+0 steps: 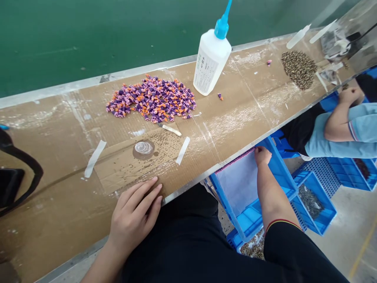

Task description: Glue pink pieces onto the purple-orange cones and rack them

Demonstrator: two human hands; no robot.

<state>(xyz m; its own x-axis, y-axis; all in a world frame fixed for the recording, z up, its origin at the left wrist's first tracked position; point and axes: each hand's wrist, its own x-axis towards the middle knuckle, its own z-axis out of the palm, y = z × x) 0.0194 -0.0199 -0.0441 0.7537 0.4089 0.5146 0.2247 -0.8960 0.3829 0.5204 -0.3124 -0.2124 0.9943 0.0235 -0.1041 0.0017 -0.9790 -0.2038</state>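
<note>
My left hand [137, 212] lies flat on the near edge of the cardboard-covered table, fingers stretched out, holding nothing. Down to the right, my right hand [262, 156] reaches to the far side of a blue bin [277, 169], its fingers pinched together at the end of a row of small pink and dark pieces [235, 159]; what is between the fingertips is hidden. White sheeting [240, 184] lies in that bin. A pile of small purple, pink and orange pieces [153, 98] sits on the table, with a thin white-handled tool [171, 130] and a glue puddle [143, 147] in front.
A white bottle with a blue nozzle [212, 61] stands behind the pile. Tape strips [95, 159] hold a cardboard patch. A black cable [32, 165] curves at left. Farther right are a heap of brownish beads [299, 70], a co-worker's arm [338, 118] and more blue bins [316, 204].
</note>
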